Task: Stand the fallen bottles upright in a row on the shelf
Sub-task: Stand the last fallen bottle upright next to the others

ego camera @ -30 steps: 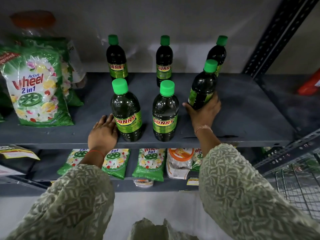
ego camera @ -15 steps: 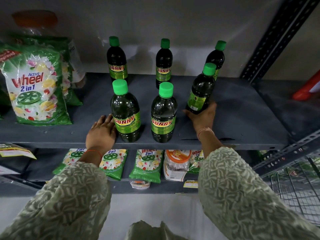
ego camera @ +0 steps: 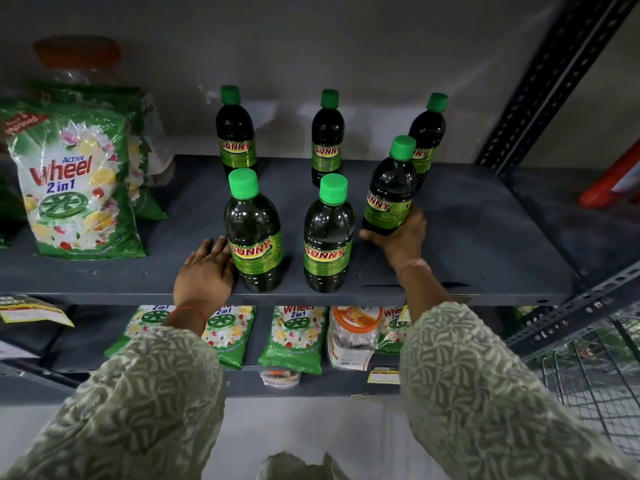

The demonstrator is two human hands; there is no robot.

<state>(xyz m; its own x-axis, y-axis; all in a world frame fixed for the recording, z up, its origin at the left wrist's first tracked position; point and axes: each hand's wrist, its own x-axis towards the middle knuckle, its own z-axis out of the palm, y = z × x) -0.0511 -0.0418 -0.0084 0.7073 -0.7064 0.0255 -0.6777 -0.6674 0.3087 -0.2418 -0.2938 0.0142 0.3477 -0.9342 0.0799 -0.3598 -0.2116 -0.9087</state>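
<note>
The right hand [ego camera: 398, 237] is wrapped around the base of a dark green-capped bottle [ego camera: 389, 192], which leans slightly toward 1 o'clock. The left hand [ego camera: 204, 271] lies flat and open on the grey shelf [ego camera: 485, 237], its fingers [ego camera: 216, 247] touching the front-left bottle [ego camera: 254, 233]. Just beside that, toward 3 o'clock, stands the front-middle bottle [ego camera: 327, 237]. Toward 12 o'clock, three more bottles [ego camera: 327, 140] stand upright along the wall. At 9 o'clock sits a Wheel detergent bag [ego camera: 76, 181].
</note>
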